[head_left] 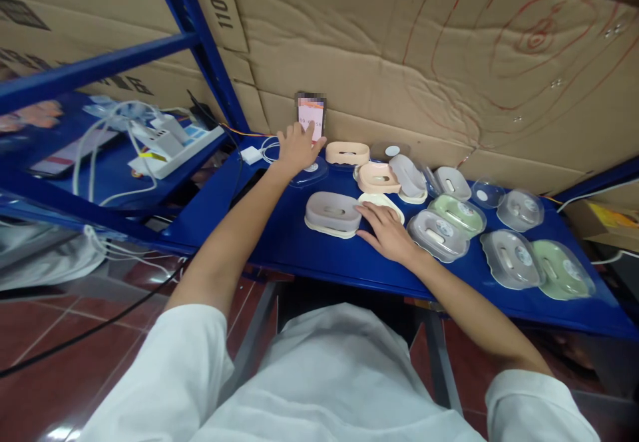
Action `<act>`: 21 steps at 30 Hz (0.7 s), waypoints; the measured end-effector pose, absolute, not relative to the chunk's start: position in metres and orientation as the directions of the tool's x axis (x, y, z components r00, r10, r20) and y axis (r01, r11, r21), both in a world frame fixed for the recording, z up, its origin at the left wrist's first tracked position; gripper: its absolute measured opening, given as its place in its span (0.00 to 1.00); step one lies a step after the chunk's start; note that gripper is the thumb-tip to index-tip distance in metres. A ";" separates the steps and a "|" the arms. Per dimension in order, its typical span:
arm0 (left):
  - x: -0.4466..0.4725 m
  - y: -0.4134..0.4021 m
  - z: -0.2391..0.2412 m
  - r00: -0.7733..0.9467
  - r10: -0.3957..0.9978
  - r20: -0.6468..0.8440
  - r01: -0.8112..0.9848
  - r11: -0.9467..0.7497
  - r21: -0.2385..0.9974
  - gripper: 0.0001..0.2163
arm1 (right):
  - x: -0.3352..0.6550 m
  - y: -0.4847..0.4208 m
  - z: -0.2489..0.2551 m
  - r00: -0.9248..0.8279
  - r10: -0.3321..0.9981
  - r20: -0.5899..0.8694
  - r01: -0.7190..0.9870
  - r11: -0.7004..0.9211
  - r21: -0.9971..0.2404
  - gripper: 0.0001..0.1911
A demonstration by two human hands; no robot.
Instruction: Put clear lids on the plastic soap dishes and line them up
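Head view: phone stands upright against the cardboard wall at the back of the blue surface, my left hand reaching it, fingers spread and touching its lower edge, grip open, holding nothing. My right hand lies flat, grip open, fingertips on a cream tray just beside the grey soap box. Pink, grey, green boxes and clear lids spread to the right. Power strip with white cables far left
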State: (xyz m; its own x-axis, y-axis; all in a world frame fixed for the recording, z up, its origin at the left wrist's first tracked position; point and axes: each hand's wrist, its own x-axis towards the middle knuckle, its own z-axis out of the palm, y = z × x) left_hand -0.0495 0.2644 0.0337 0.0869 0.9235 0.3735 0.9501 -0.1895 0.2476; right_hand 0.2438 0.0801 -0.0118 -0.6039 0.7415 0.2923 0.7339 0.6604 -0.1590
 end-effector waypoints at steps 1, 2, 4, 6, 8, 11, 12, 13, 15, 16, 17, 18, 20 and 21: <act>-0.049 0.259 0.036 0.097 0.922 0.374 0.950 -0.197 0.240 0.34 | 0.244 0.081 -0.011 -0.609 0.739 0.288 0.731 0.664 -0.157 0.31; -0.048 0.252 0.037 0.114 0.916 0.384 0.947 -0.218 0.238 0.33 | 0.245 0.083 -0.010 -0.617 0.735 0.281 0.727 0.669 -0.154 0.31; -0.045 0.237 0.039 0.192 0.886 0.422 0.918 -0.314 0.243 0.31 | 0.247 0.086 -0.008 -0.634 0.725 0.270 0.717 0.682 -0.147 0.30; -0.042 0.222 0.038 0.341 0.822 0.457 0.835 -0.488 0.254 0.28 | 0.247 0.089 -0.007 -0.641 0.717 0.273 0.713 0.688 -0.132 0.29; -0.038 0.206 0.034 0.523 0.710 0.472 0.685 -0.679 0.263 0.25 | 0.247 0.091 -0.006 -0.636 0.716 0.288 0.722 0.684 -0.107 0.28; -0.038 0.186 0.026 0.666 0.567 0.485 0.516 -0.819 0.249 0.20 | 0.247 0.090 -0.008 -0.626 0.716 0.308 0.729 0.678 -0.095 0.26; -0.039 0.181 0.025 0.688 0.528 0.497 0.474 -0.846 0.242 0.20 | 0.247 0.089 -0.008 -0.625 0.715 0.314 0.726 0.680 -0.101 0.26; -0.040 0.176 0.023 0.711 0.482 0.512 0.426 -0.875 0.231 0.19 | 0.247 0.088 -0.009 -0.624 0.712 0.321 0.722 0.683 -0.110 0.26; -0.044 0.170 0.023 0.750 0.406 0.523 0.348 -0.914 0.210 0.19 | 0.247 0.085 -0.009 -0.622 0.711 0.326 0.717 0.685 -0.126 0.26; -0.045 0.168 0.023 0.746 0.386 0.543 0.318 -0.922 0.219 0.19 | 0.248 0.084 -0.009 -0.619 0.715 0.325 0.719 0.683 -0.133 0.26; -0.046 0.167 0.024 0.733 0.401 0.550 0.317 -0.916 0.245 0.19 | 0.248 0.083 -0.009 -0.615 0.720 0.322 0.721 0.679 -0.139 0.26; -0.047 0.165 0.025 0.724 0.411 0.555 0.313 -0.912 0.267 0.19 | 0.249 0.082 -0.009 -0.612 0.723 0.319 0.722 0.676 -0.147 0.26; -0.045 0.161 0.024 0.728 0.430 0.534 0.316 -0.902 0.295 0.18 | 0.249 0.080 -0.010 -0.610 0.726 0.318 0.719 0.676 -0.164 0.25; -0.043 0.159 0.024 0.740 0.431 0.516 0.313 -0.900 0.303 0.17 | 0.250 0.080 -0.010 -0.608 0.725 0.324 0.715 0.677 -0.173 0.25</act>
State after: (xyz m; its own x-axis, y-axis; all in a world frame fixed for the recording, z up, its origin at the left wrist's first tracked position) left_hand -0.0434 0.1594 0.0236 0.7404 0.4308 0.5159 0.3129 -0.9003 0.3027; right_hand 0.2497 0.0802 -0.0097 -0.6081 0.7249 0.3238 0.7151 0.6772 -0.1731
